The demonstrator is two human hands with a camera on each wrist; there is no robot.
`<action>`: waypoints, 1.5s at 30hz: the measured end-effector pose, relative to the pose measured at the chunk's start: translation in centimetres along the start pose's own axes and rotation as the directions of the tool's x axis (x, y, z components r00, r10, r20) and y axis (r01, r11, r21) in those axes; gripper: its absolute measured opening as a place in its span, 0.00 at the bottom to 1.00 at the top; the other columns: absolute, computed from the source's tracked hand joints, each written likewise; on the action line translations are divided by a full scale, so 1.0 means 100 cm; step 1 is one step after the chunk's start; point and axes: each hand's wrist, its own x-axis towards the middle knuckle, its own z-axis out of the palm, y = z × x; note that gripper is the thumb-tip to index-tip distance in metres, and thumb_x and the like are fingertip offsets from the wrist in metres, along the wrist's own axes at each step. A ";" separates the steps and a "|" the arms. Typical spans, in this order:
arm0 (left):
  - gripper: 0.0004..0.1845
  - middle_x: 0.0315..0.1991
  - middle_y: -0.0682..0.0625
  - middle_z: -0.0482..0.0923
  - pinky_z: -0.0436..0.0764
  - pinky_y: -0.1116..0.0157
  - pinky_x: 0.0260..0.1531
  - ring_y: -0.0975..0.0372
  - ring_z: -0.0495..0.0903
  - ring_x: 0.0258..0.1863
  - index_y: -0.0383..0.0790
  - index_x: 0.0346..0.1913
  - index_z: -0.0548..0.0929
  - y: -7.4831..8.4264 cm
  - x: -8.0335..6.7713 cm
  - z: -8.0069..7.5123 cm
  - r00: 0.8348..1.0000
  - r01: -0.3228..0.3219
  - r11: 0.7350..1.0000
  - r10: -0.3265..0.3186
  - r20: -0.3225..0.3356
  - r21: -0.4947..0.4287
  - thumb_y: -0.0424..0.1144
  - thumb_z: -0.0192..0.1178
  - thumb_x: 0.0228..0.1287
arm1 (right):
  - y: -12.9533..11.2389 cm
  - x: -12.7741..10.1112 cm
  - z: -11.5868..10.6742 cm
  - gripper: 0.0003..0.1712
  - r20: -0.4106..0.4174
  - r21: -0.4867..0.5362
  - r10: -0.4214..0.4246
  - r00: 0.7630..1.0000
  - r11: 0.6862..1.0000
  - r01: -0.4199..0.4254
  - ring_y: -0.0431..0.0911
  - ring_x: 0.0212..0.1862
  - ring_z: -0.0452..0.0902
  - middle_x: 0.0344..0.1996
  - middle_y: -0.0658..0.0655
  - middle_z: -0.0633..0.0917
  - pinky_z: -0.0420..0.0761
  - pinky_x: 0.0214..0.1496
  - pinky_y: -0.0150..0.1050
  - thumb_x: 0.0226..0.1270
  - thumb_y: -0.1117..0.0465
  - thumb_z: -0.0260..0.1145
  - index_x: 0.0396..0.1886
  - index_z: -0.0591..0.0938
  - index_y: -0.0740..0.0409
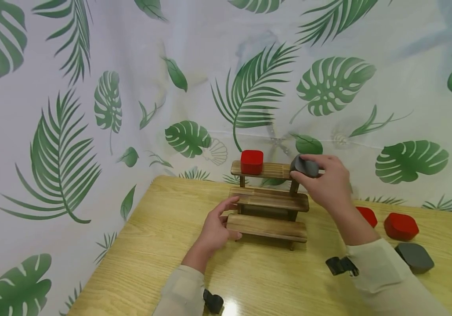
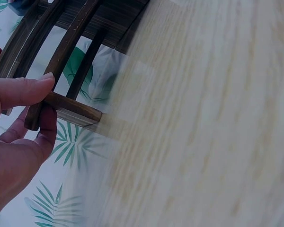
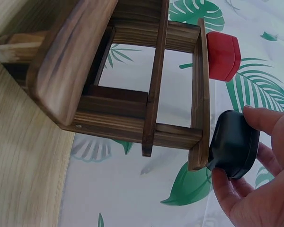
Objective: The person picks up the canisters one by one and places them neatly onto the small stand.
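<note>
No readable text, labels, brands or numbers anywhere; backdrop shows only a leaf print.

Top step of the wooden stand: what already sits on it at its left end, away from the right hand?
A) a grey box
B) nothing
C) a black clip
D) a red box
D: a red box sits at the left end of the wooden stand's top step, while the right hand holds a grey box at the right end.
</note>
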 end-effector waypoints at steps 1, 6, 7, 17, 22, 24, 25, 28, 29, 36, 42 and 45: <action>0.53 0.64 0.40 0.70 0.79 0.55 0.42 0.47 0.74 0.41 0.54 0.72 0.72 0.000 0.000 0.000 1.000 0.000 1.000 0.000 0.000 0.000 0.09 0.68 0.42 | -0.001 0.000 0.001 0.31 0.002 0.001 0.001 1.000 1.000 -0.001 0.65 0.55 0.70 0.57 0.69 0.73 0.78 0.48 0.61 0.62 0.47 0.74 0.61 0.82 0.58; 0.54 0.63 0.43 0.71 0.77 0.54 0.47 0.51 0.73 0.37 0.60 0.70 0.73 -0.006 0.001 0.001 1.000 -0.001 1.000 0.001 0.001 0.010 0.10 0.70 0.42 | -0.002 0.001 0.005 0.31 0.004 -0.002 -0.003 1.000 1.000 0.003 0.66 0.55 0.69 0.57 0.68 0.74 0.79 0.47 0.61 0.62 0.47 0.74 0.61 0.83 0.58; 0.54 0.63 0.43 0.71 0.77 0.54 0.47 0.51 0.73 0.36 0.60 0.70 0.73 -0.006 0.001 0.001 1.000 -0.002 1.000 0.002 0.002 0.008 0.10 0.70 0.42 | -0.003 0.002 0.006 0.31 0.002 -0.003 -0.004 1.000 1.000 0.004 0.66 0.55 0.69 0.57 0.68 0.74 0.79 0.46 0.61 0.62 0.48 0.74 0.61 0.83 0.58; 0.54 0.63 0.43 0.71 0.76 0.52 0.49 0.52 0.73 0.34 0.58 0.71 0.72 -0.005 0.001 0.001 1.000 -0.006 1.000 0.006 0.003 0.002 0.10 0.69 0.41 | -0.007 0.004 0.010 0.28 -0.022 -0.005 -0.007 1.000 1.000 0.007 0.64 0.55 0.70 0.55 0.66 0.76 0.80 0.45 0.59 0.61 0.50 0.75 0.58 0.85 0.57; 0.53 0.63 0.38 0.70 0.79 0.56 0.41 0.50 0.73 0.37 0.52 0.71 0.72 -0.006 0.002 0.001 1.000 0.002 1.000 -0.002 -0.003 0.001 0.08 0.68 0.41 | -0.007 0.006 0.015 0.26 -0.024 0.002 -0.014 1.000 1.000 0.014 0.64 0.57 0.69 0.56 0.66 0.77 0.79 0.45 0.59 0.61 0.51 0.76 0.56 0.86 0.58; 0.53 0.63 0.37 0.69 0.79 0.57 0.38 0.49 0.73 0.38 0.50 0.71 0.72 -0.006 0.002 0.001 1.000 0.004 1.000 -0.003 -0.007 0.003 0.07 0.67 0.41 | -0.007 0.006 0.016 0.26 -0.021 0.002 -0.013 1.000 1.000 0.013 0.64 0.58 0.68 0.56 0.66 0.77 0.78 0.46 0.60 0.61 0.52 0.76 0.56 0.86 0.58; 0.53 0.63 0.37 0.69 0.78 0.57 0.38 0.49 0.73 0.38 0.50 0.71 0.72 -0.005 0.002 0.001 1.000 0.005 1.000 -0.005 -0.008 0.005 0.07 0.67 0.41 | -0.007 0.007 0.017 0.25 -0.020 0.000 -0.014 1.000 1.000 0.014 0.64 0.58 0.68 0.56 0.66 0.77 0.78 0.46 0.60 0.61 0.52 0.76 0.55 0.86 0.58; 0.53 0.63 0.39 0.69 0.78 0.55 0.42 0.50 0.73 0.38 0.52 0.71 0.72 -0.006 0.002 0.001 1.000 0.008 1.000 -0.008 -0.010 0.004 0.08 0.67 0.41 | -0.008 0.008 0.019 0.25 -0.019 -0.003 -0.015 1.000 1.000 0.015 0.64 0.59 0.68 0.57 0.66 0.77 0.78 0.47 0.60 0.60 0.53 0.76 0.55 0.86 0.59; 0.53 0.63 0.40 0.70 0.78 0.55 0.44 0.50 0.73 0.38 0.53 0.71 0.72 -0.006 0.002 0.001 1.000 0.008 1.000 -0.008 -0.010 0.003 0.08 0.68 0.41 | -0.008 0.008 0.019 0.25 -0.017 -0.003 -0.013 1.000 1.000 0.013 0.64 0.60 0.67 0.57 0.66 0.77 0.78 0.47 0.60 0.60 0.53 0.76 0.55 0.86 0.59; 0.53 0.63 0.38 0.70 0.79 0.57 0.40 0.49 0.74 0.39 0.51 0.71 0.72 0.003 -0.002 0.000 1.000 0.003 1.000 -0.003 -0.003 -0.006 0.08 0.67 0.41 | -0.011 0.011 0.021 0.25 0.008 -0.010 -0.002 1.000 1.000 0.002 0.65 0.61 0.67 0.60 0.67 0.76 0.79 0.48 0.60 0.61 0.54 0.75 0.55 0.86 0.60; 0.52 0.63 0.38 0.69 0.78 0.55 0.43 0.50 0.74 0.38 0.49 0.72 0.72 0.006 -0.003 0.000 1.000 0.002 1.000 -0.002 0.006 -0.007 0.08 0.66 0.42 | -0.012 0.012 0.021 0.25 0.033 -0.005 0.004 0.999 1.000 -0.004 0.67 0.61 0.68 0.62 0.66 0.75 0.80 0.49 0.59 0.61 0.54 0.75 0.56 0.85 0.60; 0.54 0.64 0.41 0.70 0.78 0.54 0.45 0.51 0.74 0.39 0.54 0.72 0.72 0.001 -0.002 0.000 1.000 0.000 1.000 0.000 0.002 -0.005 0.09 0.68 0.42 | -0.012 0.012 0.021 0.25 0.047 0.006 0.010 0.999 1.000 -0.010 0.67 0.60 0.70 0.63 0.66 0.74 0.80 0.49 0.59 0.62 0.54 0.75 0.56 0.85 0.60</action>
